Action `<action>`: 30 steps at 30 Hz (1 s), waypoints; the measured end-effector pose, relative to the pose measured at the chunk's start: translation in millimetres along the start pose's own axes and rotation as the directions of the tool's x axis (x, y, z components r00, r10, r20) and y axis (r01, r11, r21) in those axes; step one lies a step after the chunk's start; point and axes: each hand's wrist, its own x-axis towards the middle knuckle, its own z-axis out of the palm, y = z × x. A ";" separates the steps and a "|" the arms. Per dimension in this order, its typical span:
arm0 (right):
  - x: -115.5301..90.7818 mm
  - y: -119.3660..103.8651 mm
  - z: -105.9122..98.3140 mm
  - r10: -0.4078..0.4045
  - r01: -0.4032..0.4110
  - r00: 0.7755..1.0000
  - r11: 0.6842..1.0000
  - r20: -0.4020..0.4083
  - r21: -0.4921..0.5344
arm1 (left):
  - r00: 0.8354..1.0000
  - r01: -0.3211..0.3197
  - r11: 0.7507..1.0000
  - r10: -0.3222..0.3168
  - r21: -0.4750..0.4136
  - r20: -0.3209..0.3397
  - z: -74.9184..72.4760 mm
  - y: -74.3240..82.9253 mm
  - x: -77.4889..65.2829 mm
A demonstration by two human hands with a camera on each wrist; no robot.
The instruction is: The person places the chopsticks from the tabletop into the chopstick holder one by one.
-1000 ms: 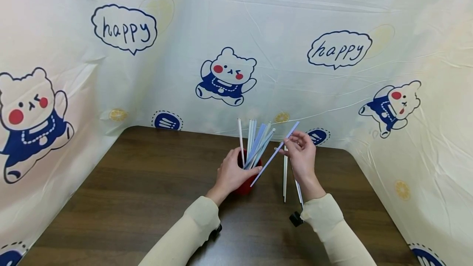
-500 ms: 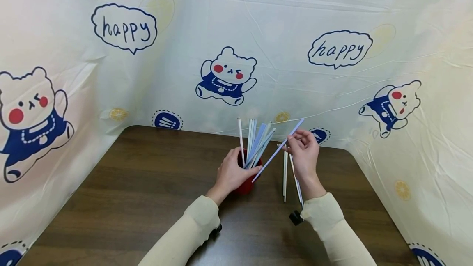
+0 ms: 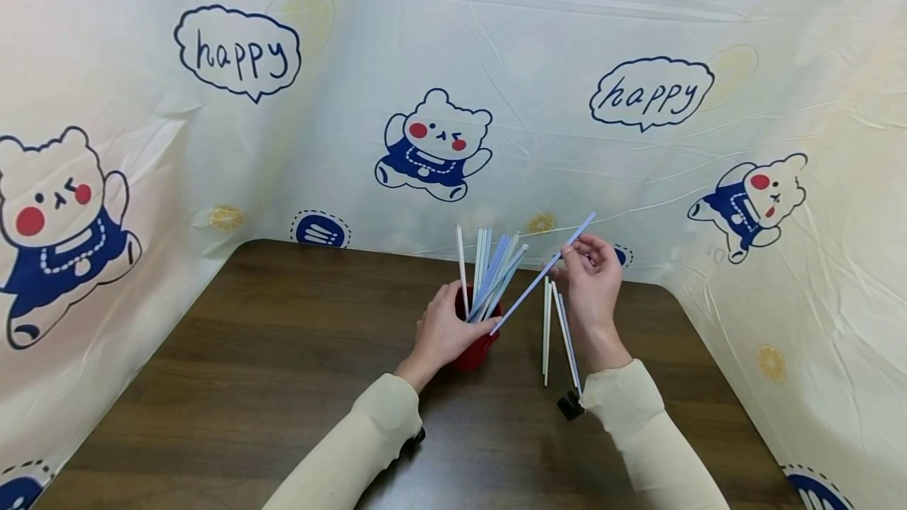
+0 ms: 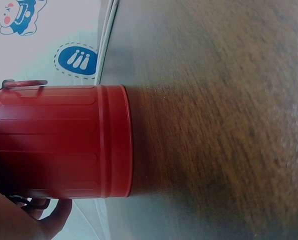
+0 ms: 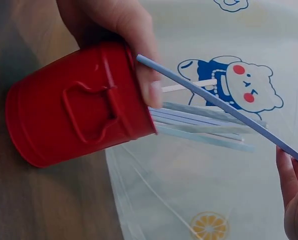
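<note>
In the head view a small red bucket (image 3: 473,354) stands upright on the table, holding several thin white, pale-blue and blue straws (image 3: 489,266). My left hand (image 3: 441,330) grips the bucket near its rim, thumb lying along the near edge. Its ribbed side fills much of the left wrist view, with part of the left hand (image 4: 34,222) below. Between right thumb and fingers, my right hand (image 3: 594,290) pinches a blue straw (image 3: 542,272). That straw slants down, its lower end close to the left thumb. The right wrist view shows the straw (image 5: 214,100) across the bucket's mouth.
A few white and blue straws (image 3: 546,337) lie on the dark wooden table (image 3: 283,384), left of the right forearm. Behind and beside the table hangs a printed curtain (image 3: 354,46). A black wrist device (image 3: 570,406) sits below the right cuff.
My right hand has moved up and to the right with the blue straw, whose lower end has risen slightly. The left hand and bucket have stayed nearly still.
</note>
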 end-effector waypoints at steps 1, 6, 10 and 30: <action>1.0 -1.2 0.4 -0.009 0.009 1.000 1.000 -0.003 0.006 | 1.000 -0.003 1.000 0.003 0.002 -0.002 -0.1 0.0 0.1; 5.9 -7.4 1.6 -0.065 0.066 0.998 0.998 -0.019 0.021 | 1.000 -0.011 1.000 0.011 0.016 -0.011 -0.2 0.2 0.1; 7.5 -9.5 2.6 -0.093 0.093 0.996 0.995 -0.020 0.038 | 1.000 -0.003 1.000 0.004 0.022 -0.012 0.5 -0.7 0.4; -11.0 12.5 -1.2 -0.051 0.056 0.997 0.996 0.066 -0.075 | 1.000 0.018 1.000 -0.018 0.016 -0.007 0.5 0.4 -0.5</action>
